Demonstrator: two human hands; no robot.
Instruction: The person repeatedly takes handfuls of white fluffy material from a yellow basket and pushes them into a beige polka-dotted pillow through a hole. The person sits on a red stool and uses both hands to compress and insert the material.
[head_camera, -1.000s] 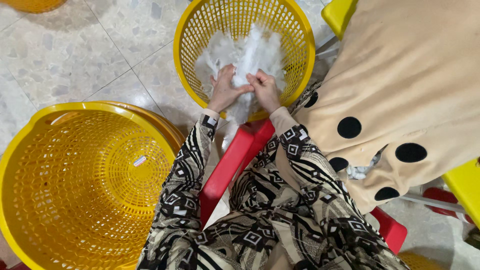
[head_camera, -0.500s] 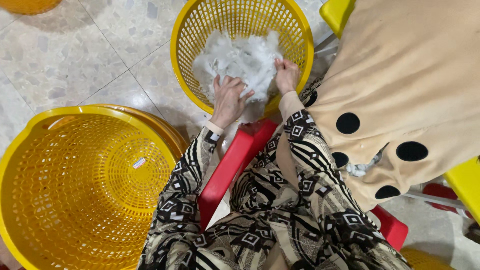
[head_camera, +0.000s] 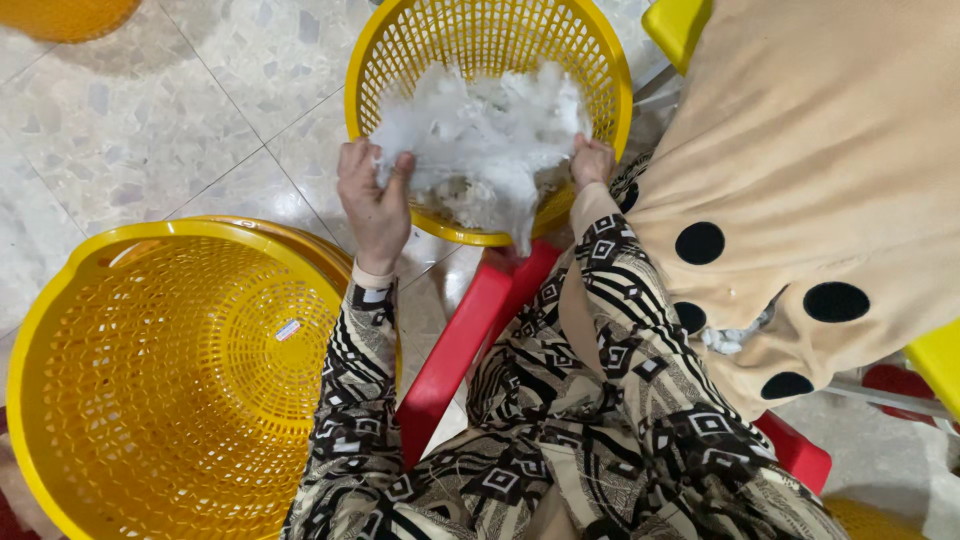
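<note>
Bare floor (head_camera: 180, 120) open left of stuffing basket (head_camera: 400, 60); beige cushion (head_camera: 800, 150) crowds right; big basket (head_camera: 60, 300) blocks near left.

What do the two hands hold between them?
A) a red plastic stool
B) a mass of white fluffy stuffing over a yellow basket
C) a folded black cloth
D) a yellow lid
B: the left hand and the right hand grip opposite edges of the white fluffy stuffing, spread above the yellow basket.
</note>
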